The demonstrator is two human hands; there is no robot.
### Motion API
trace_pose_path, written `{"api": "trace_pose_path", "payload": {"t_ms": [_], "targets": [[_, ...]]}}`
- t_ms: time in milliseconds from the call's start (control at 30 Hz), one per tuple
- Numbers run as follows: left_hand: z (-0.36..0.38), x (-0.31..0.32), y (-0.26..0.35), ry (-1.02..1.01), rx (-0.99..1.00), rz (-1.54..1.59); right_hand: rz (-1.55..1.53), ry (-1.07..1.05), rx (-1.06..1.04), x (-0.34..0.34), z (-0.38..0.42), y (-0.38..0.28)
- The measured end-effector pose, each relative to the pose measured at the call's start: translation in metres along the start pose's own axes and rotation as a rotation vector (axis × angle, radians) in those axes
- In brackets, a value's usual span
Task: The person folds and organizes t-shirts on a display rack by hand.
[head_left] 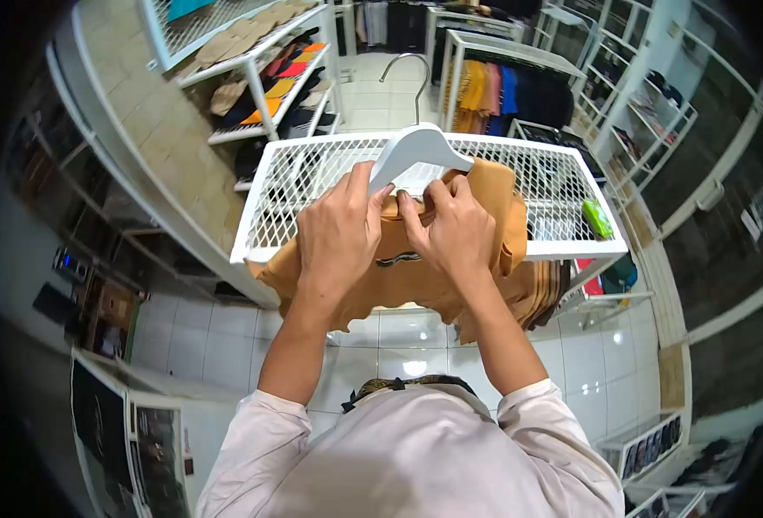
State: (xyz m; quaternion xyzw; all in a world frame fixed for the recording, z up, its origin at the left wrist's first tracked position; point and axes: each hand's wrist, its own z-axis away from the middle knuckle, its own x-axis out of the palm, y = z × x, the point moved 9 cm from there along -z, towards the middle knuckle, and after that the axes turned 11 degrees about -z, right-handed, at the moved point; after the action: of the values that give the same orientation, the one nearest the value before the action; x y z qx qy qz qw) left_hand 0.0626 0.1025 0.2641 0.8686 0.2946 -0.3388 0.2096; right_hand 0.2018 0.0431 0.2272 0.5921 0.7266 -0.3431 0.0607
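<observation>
A tan T-shirt (360, 276) with a small dark print drapes over the front edge of a white mesh-topped rack (256, 216). Its neckline is pinched between the fingers and thumb of my left hand (338, 229), which also lies against the left arm of a white hanger (420, 142). My right hand (455, 224) pinches the neckline a little further right. The hanger's right arm reaches into the shirt at the shoulder, and its metal hook points up and away from me. Where the left arm of the hanger ends is hidden by my left hand.
A bright green packet (597, 219) lies at the rack's right end. More brown garments (537, 293) hang beneath it. Shelves of folded clothes (282, 91) stand at the back left. Beyond the rack, yellow, pink and blue garments (485, 91) hang. Glass doors (727, 198) line the right.
</observation>
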Motion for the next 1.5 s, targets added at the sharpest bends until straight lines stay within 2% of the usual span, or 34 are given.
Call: {"api": "trace_pose_path", "payload": {"t_ms": [100, 167, 300, 367, 400, 433, 500, 533, 567, 667, 733, 900, 967, 1000, 1033, 1100, 1133, 1300, 1400, 1433, 1500], "targets": [[0.019, -0.005, 0.002, -0.010, -0.090, -0.073, -0.062, -0.064, -0.032, -0.002, 0.007, -0.006], [0.032, -0.003, 0.008, -0.046, -0.144, -0.077, -0.234, -0.192, 0.042, 0.006, 0.010, 0.004], [0.059, -0.008, 0.032, -0.020, -0.277, -0.109, -0.482, -0.372, 0.056, 0.005, 0.022, 0.016], [0.073, -0.006, 0.047, -0.074, -0.389, -0.128, -1.070, -0.397, 0.307, 0.012, 0.037, 0.039], [0.081, -0.005, 0.055, -0.068, -0.420, -0.148, -1.248, -0.435, 0.358, 0.018, 0.048, 0.048], [0.088, -0.005, 0.061, -0.056, -0.448, -0.171, -1.265, -0.467, 0.355, 0.008, 0.054, 0.052], [0.101, -0.003, 0.073, -0.014, -0.497, -0.186, -1.719, -0.599, 0.581, -0.008, 0.076, 0.053], [0.110, -0.002, 0.076, -0.022, -0.548, -0.210, -1.942, -0.610, 0.584, -0.015, 0.086, 0.054], [0.120, -0.003, 0.079, -0.035, -0.604, -0.233, -2.034, -0.624, 0.549, -0.023, 0.094, 0.057], [0.141, -0.014, 0.089, -0.014, -0.692, -0.243, -1.981, -0.666, 0.497, -0.028, 0.119, 0.076], [0.148, -0.020, 0.096, -0.016, -0.720, -0.252, -1.644, -0.644, 0.562, -0.027, 0.129, 0.099], [0.136, -0.032, 0.122, 0.018, -0.638, -0.247, -1.507, -0.503, 0.499, -0.048, 0.116, 0.110], [0.127, -0.039, 0.131, 0.030, -0.608, -0.259, -1.215, -0.382, -0.044, -0.080, 0.092, 0.093], [0.124, -0.043, 0.135, 0.035, -0.589, -0.274, -1.238, -0.473, -0.049, -0.085, 0.089, 0.088], [0.123, -0.045, 0.137, 0.037, -0.585, -0.274, -1.238, -0.468, -0.051, -0.089, 0.085, 0.087], [0.117, -0.049, 0.145, 0.058, -0.519, -0.294, -0.854, -0.375, -0.438, -0.107, 0.081, 0.065], [0.115, -0.049, 0.148, 0.054, -0.507, -0.289, -0.768, -0.311, -0.493, -0.107, 0.081, 0.061], [0.102, -0.046, 0.171, 0.092, -0.315, -0.276, -0.523, -0.264, -0.568, -0.101, 0.086, 0.045], [0.102, -0.042, 0.164, 0.074, -0.301, -0.301, -0.282, -0.616, -0.374, -0.069, 0.096, 0.064], [0.100, -0.043, 0.165, 0.073, -0.292, -0.297, -0.278, -0.610, -0.367, -0.075, 0.096, 0.068], [0.099, -0.043, 0.160, 0.043, -0.342, -0.289, -0.472, -0.529, -0.531, -0.102, 0.098, 0.059]]}}
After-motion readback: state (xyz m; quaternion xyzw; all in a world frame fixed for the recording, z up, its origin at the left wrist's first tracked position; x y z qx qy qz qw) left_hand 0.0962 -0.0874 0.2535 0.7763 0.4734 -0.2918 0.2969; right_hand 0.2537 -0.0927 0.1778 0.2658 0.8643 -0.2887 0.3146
